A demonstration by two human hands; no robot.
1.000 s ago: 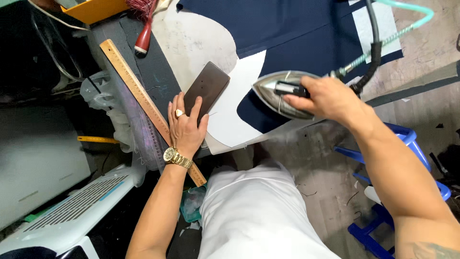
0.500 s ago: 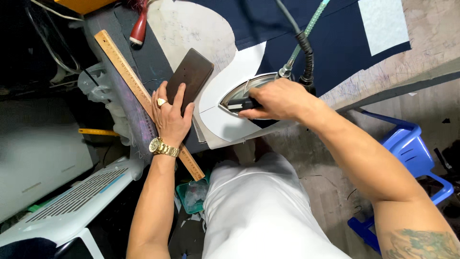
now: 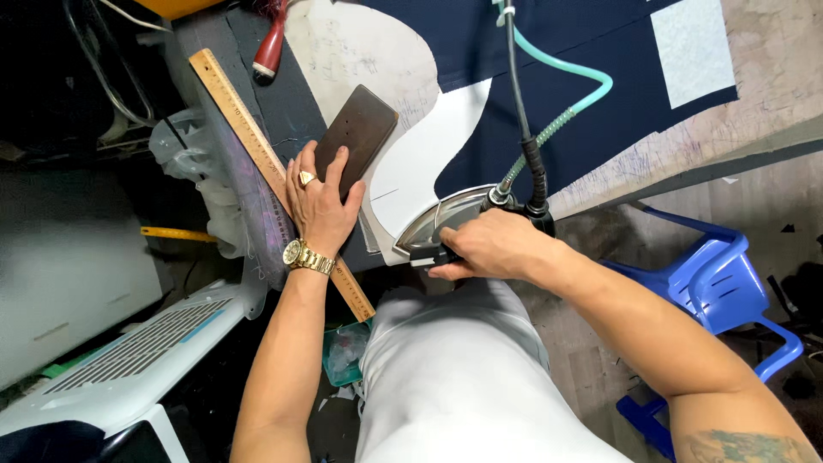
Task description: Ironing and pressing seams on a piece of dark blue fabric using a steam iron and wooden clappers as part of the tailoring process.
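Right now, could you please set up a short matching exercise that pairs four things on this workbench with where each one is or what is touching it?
Things:
1. steam iron
2. dark wooden block
3. wooden ruler
4. blue plastic chair

Places:
A. on the floor beside the table
B. under the fingers of the left hand
C. gripped by the right hand at the table's near edge
D. lying diagonally along the dark mat, left of the block

Pairs: 1-C, 2-B, 3-D, 4-A
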